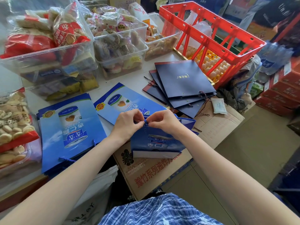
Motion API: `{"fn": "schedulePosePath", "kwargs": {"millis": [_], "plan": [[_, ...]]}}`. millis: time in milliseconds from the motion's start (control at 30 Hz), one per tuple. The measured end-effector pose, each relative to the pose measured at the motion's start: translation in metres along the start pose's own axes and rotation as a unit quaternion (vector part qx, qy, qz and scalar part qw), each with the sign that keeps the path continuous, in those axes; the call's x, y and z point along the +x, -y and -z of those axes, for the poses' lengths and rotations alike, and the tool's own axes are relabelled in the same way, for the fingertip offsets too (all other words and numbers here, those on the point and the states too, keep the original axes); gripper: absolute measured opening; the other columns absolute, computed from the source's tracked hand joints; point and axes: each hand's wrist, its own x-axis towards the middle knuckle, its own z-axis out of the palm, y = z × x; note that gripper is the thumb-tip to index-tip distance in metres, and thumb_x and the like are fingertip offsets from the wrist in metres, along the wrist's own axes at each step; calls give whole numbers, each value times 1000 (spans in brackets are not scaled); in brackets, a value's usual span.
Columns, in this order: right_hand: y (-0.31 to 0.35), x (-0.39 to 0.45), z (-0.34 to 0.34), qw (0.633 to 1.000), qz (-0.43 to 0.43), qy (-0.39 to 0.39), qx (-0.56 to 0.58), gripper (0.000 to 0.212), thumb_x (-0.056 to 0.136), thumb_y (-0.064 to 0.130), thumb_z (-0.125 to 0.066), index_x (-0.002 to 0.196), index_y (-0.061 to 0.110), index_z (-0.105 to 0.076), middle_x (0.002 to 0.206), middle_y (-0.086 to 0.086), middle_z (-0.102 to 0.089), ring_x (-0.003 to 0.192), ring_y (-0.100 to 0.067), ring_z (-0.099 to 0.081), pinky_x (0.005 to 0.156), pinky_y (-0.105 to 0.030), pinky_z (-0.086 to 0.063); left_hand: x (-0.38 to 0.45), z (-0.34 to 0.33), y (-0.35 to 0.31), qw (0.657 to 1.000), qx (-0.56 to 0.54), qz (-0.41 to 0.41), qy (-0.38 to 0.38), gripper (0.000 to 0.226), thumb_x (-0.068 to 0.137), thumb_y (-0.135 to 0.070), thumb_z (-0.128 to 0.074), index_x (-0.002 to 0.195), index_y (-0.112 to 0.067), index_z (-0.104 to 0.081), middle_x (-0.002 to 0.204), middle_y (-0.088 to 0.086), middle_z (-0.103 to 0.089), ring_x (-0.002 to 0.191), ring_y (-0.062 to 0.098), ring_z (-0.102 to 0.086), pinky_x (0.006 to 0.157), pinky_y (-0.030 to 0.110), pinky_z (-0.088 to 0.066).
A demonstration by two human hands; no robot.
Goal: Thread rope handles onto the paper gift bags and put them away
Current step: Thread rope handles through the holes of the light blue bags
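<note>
Rope handle (145,122) is being pinched by both the left hand (128,123) and right hand (162,121) at the rim of a blue gift bag (155,140), probably mid-knot. At 9 o'clock, a flat stack (69,127) is showing cords; dark bags (183,82) at 1 o'clock are looking partly threaded.

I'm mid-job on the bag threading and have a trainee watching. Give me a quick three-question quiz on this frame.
1. True or false: both the left hand and the right hand pinch the blue rope at the top edge of the blue gift bag.
2. Which lies nearest the red crate? A) the dark navy bags B) the stack of light blue bags C) the white packet
3. Fill in: the bag being worked on rests partly on a flattened ____.

Key: 1 true; 2 A; 3 cardboard box.
</note>
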Motion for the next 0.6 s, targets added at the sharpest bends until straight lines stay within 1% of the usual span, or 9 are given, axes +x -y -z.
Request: {"fn": "schedulePosePath", "kwargs": {"millis": [67,133,200,267,367,433,533,600], "plan": [[1,0,1,1000,-1,4,-3,12,82,3,-67,91,8,-73,88,-6,-70,83,-13,-63,83,-26,-51,3,0,-1,1000,-14,20,-3,18,78,-10,-71,81,-17,-54,75,-4,-65,65,2,-57,58,2,-39],[3,2,1,1000,3,10,-3,12,83,1,-66,91,7,-73,83,-2,-69,78,-10,-62,79,-21,-50,5,-1,-1,999,-24,43,-12,25,78,-10,-70,82,-18,-48,78,-3,-67,64,-3,-56,57,4,-37],[4,3,2,1000,7,12,-11,13,82,-1,-65,91,6,-73,81,-2,-68,76,-9,-60,74,-17,-49,6,-1,-2,998,-26,56,-15,28,77,-10,-70,83,-19,-45,79,-4,-68,63,-4,-55,56,5,-36],[4,4,3,1000,3,18,-15,13,83,-1,-64,89,7,-73,82,-4,-68,76,-10,-60,71,-16,-48,8,1,-2,998,-34,58,4,30,77,-10,-71,85,-18,-43,78,-5,-68,61,-4,-54,54,4,-37],[3,4,6,1000,-5,25,-10,15,83,1,-64,84,12,-73,87,-7,-71,79,-11,-61,76,-20,-49,11,3,0,996,-55,48,55,33,79,-9,-70,88,-19,-40,80,-4,-68,60,0,-54,56,6,-39],[3,5,7,1000,-7,21,-7,14,84,1,-64,85,12,-73,86,-7,-71,80,-11,-62,77,-21,-49,12,3,1,994,-62,44,81,33,81,-9,-67,90,-20,-38,83,-2,-66,60,4,-50,57,8,-39],[4,8,5,1000,-10,13,0,14,83,1,-65,81,12,-73,84,-7,-70,86,-18,-66,83,-28,-52,14,2,2,992,-60,30,102,31,83,-8,-64,93,-19,-36,84,-1,-63,59,6,-44,57,10,-37],[3,9,4,1000,-14,10,2,15,81,1,-67,76,15,-72,82,-7,-70,89,-21,-67,85,-31,-53,14,3,2,991,-66,22,116,31,83,-9,-64,94,-19,-36,83,-3,-62,60,7,-44,60,14,-37]]}}
